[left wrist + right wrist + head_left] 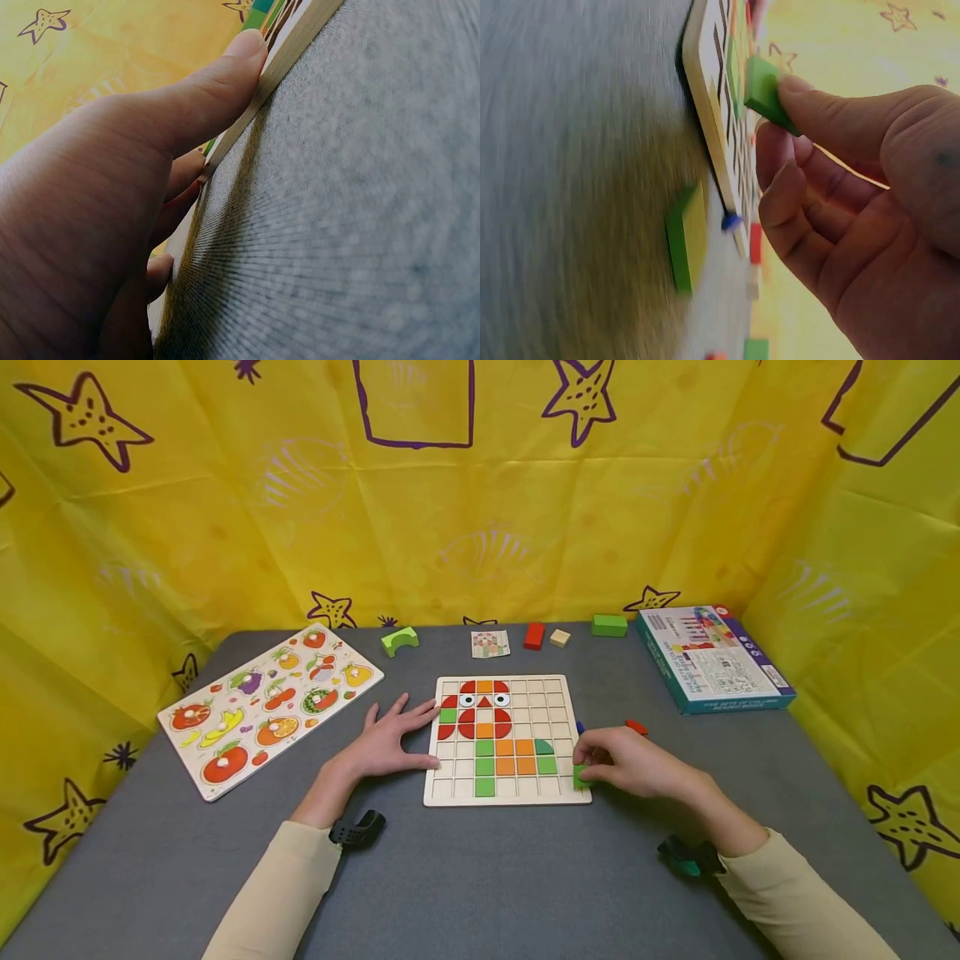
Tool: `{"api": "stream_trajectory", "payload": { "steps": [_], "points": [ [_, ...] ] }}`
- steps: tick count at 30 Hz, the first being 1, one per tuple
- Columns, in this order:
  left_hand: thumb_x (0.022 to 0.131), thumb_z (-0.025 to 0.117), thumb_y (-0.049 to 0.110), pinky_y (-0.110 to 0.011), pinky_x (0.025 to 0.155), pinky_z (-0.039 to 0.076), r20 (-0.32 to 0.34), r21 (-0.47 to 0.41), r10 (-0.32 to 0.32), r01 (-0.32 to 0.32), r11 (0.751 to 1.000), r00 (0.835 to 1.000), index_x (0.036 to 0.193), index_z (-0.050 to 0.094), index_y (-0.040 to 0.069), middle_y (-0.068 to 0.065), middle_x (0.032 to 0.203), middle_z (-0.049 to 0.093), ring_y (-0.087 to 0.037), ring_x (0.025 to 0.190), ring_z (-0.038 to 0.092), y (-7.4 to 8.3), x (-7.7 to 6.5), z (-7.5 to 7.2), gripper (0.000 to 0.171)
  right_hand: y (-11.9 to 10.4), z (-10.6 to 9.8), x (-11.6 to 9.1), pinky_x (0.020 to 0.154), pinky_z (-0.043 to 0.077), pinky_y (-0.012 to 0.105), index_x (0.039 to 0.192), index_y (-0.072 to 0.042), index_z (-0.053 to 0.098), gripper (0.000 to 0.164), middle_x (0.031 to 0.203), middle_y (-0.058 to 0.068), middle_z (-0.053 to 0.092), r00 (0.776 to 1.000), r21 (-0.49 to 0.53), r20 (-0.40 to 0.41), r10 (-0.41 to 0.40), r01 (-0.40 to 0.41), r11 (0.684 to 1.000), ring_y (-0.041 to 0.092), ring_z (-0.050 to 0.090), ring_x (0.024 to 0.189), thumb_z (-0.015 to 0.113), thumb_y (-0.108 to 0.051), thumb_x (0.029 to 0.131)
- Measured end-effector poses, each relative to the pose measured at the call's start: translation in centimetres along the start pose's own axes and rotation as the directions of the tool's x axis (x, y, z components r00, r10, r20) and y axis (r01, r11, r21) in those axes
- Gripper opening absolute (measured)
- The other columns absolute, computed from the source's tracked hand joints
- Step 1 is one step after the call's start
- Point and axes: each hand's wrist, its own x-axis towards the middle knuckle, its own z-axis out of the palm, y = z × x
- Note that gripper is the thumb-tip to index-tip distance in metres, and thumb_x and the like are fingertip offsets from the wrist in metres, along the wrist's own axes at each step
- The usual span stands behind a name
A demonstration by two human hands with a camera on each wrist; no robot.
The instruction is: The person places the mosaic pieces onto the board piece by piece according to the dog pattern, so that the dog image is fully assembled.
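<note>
A wooden grid board [555, 718] lies mid-table, with red, green and orange tiles and two eye tiles forming a figure in its squares. My left hand [390, 743] is spread along the board's left side, its thumb and fingertips at the edge; the left wrist view shows the thumb [225, 82] against the wooden rim. Over the board's right edge, my right hand [626, 760] pinches a green square tile [766, 94] between thumb and fingers. Below that hand, another green tile [686, 240] lies on the table beside the board.
A blue piece [731, 222] and a red piece [636, 727] lie right of the board. Behind it are a picture card [490, 644], a green arch [400, 641], and red [534, 636], plain [559, 638] and green [609, 626] blocks. A fruit puzzle [270, 706] lies left, a box [712, 660] right.
</note>
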Motion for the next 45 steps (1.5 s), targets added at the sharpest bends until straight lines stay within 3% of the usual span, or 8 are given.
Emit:
{"api": "stream_trajectory", "payload": {
  "steps": [12, 22, 34, 41, 45],
  "points": [
    [0.081, 0.076, 0.062, -0.07, 0.111, -0.008, 0.005, -0.001, -0.006, 0.006, 1.0, 1.0, 0.157, 0.039, 0.019, 0.001, 0.164, 0.029, -0.041, 0.152, 0.005, 0.0, 0.0, 0.1, 0.095, -1.2, 2.8, 2.5, 0.073, 0.05, 0.029, 0.096, -0.014, 0.069, 0.009, 0.087, -0.011, 0.06, 0.996, -0.008, 0.053, -0.077, 0.077, 0.997, 0.01, 0.055, 0.078, 0.076, -0.01, 0.092],
    [0.081, 0.076, 0.063, -0.07, 0.11, -0.008, 0.011, 0.001, -0.013, 0.013, 1.0, 1.0, 0.157, 0.039, 0.02, 0.002, 0.164, 0.029, -0.04, 0.152, 0.004, 0.0, 0.1, 0.0, 0.096, -1.3, 3.0, 2.8, 0.077, 0.051, 0.03, 0.1, -0.015, 0.072, 0.011, 0.096, -0.006, 0.062, 0.994, -0.089, 0.057, -0.089, 0.094, 0.992, 0.011, 0.055, 0.084, 0.077, -0.012, 0.091],
    [0.081, 0.076, 0.062, -0.07, 0.11, -0.008, 0.008, -0.007, -0.009, 0.009, 1.0, 1.0, 0.157, 0.04, 0.019, 0.001, 0.164, 0.029, -0.041, 0.152, 0.005, 0.1, 0.0, 0.0, 0.095, 0.9, -0.4, 1.7, 0.072, 0.049, 0.032, 0.113, -0.006, 0.07, 0.026, 0.088, -0.006, 0.06, 0.997, -0.05, -0.075, 0.016, -0.02, 0.999, 0.016, 0.055, 0.081, 0.079, -0.013, 0.089],
    [0.081, 0.076, 0.061, -0.07, 0.11, -0.009, 0.002, -0.014, 0.0, 0.0, 1.0, 1.0, 0.157, 0.04, 0.019, 0.001, 0.164, 0.029, -0.042, 0.152, 0.005, 0.0, -0.1, 0.0, 0.095, 4.0, -3.2, 0.5, 0.076, 0.051, 0.036, 0.113, -0.003, 0.07, 0.026, 0.095, 0.001, 0.065, 0.977, -0.058, -0.202, 0.07, -0.084, 0.995, 0.019, 0.059, 0.084, 0.078, -0.015, 0.091],
    [0.081, 0.076, 0.062, -0.069, 0.111, -0.01, 0.004, -0.02, 0.003, -0.003, 1.0, 1.0, 0.157, 0.039, 0.019, 0.001, 0.164, 0.028, -0.042, 0.152, 0.004, 0.0, -0.1, 0.0, 0.095, 5.6, -4.2, 0.0, 0.079, 0.052, 0.038, 0.115, -0.001, 0.068, 0.028, 0.099, 0.005, 0.066, 0.964, -0.047, -0.232, 0.132, -0.146, 0.988, 0.023, 0.06, 0.088, 0.076, -0.016, 0.093]
  ]
}}
